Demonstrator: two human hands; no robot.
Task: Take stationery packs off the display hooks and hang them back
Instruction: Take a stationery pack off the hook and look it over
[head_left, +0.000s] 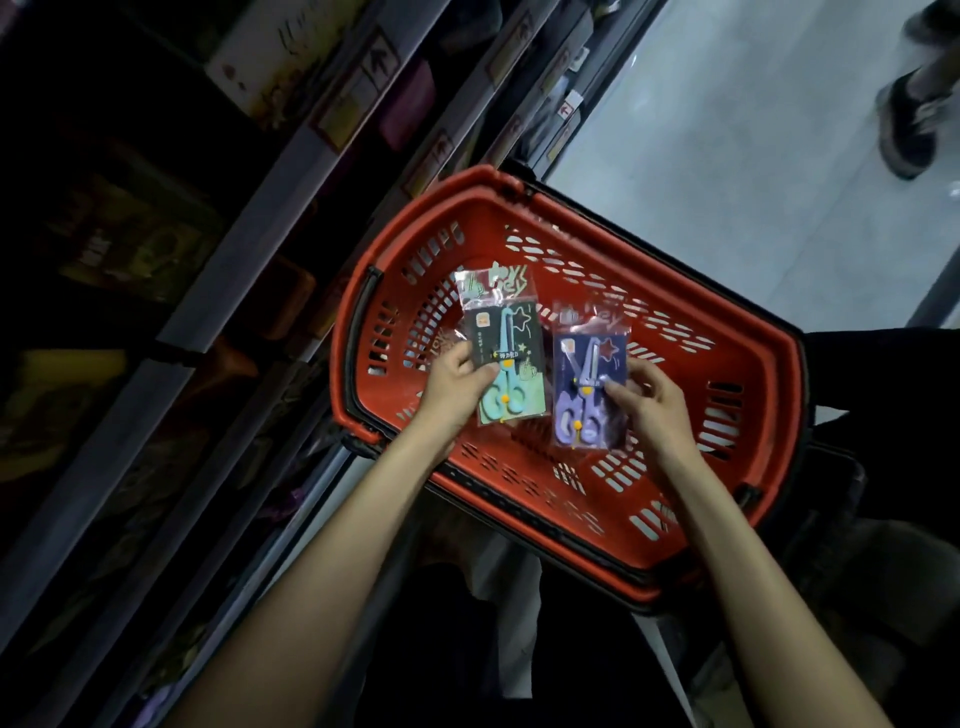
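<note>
My left hand (453, 387) pinches a clear pack holding teal scissors (506, 353) on a black and green card. My right hand (647, 402) pinches a second pack with purple scissors (584, 387) on a dark blue card. Both packs are held flat, side by side, over the inside of a red shopping basket (691, 499). The edge of another clear pack (441, 343) peeks out behind my left hand. No display hooks are visible in the head view.
Dark shop shelves with price-tag strips (291, 171) run along the left. The basket's black handle (363, 306) lies folded at its left rim. Pale floor (727, 156) lies beyond the basket, with another person's shoe (906, 124) at the top right.
</note>
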